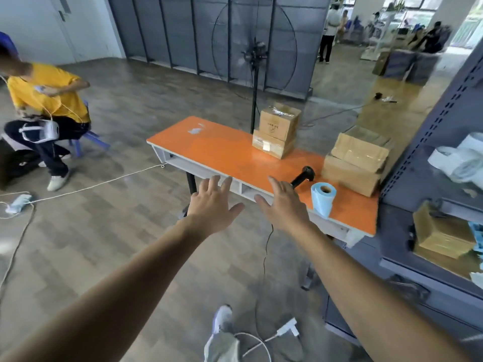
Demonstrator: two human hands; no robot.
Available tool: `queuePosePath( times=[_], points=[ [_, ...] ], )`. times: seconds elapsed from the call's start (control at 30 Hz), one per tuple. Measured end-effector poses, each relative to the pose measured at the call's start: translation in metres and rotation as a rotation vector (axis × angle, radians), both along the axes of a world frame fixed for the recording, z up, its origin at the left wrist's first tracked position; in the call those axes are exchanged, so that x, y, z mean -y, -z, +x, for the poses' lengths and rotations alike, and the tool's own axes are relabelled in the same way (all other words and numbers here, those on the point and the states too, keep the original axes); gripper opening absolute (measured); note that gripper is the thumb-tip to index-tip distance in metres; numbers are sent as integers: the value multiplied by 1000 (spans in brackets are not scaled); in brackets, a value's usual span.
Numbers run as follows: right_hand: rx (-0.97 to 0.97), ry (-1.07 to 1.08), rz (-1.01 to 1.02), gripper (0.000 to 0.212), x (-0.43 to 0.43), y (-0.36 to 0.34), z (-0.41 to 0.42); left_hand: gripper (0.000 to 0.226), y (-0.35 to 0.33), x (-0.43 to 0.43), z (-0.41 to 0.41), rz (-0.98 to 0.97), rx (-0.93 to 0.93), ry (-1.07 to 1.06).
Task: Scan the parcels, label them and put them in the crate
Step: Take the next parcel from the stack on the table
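Both hands empty, fingers spread: left hand, right hand. Scanner just beyond right fingertips; parcels farther beyond. Grasp scanner handle first, trailing cable free.

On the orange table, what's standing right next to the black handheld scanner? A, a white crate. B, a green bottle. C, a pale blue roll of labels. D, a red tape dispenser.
C: a pale blue roll of labels stands upright on the orange table, just right of the black handheld scanner, beyond the open right hand.
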State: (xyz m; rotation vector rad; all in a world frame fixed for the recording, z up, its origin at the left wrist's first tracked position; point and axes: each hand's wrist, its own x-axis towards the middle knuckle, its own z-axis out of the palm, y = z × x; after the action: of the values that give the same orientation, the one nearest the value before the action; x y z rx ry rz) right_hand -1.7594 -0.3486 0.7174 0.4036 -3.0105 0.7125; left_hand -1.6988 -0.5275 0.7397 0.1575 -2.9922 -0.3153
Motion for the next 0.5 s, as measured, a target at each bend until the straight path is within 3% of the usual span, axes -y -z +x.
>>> queuePosePath(
  times=[0.5],
  points=[
    [52, 297, 32, 69, 67, -15, -283, 77, -22, 90, -327, -72, 20, 222]
  ],
)
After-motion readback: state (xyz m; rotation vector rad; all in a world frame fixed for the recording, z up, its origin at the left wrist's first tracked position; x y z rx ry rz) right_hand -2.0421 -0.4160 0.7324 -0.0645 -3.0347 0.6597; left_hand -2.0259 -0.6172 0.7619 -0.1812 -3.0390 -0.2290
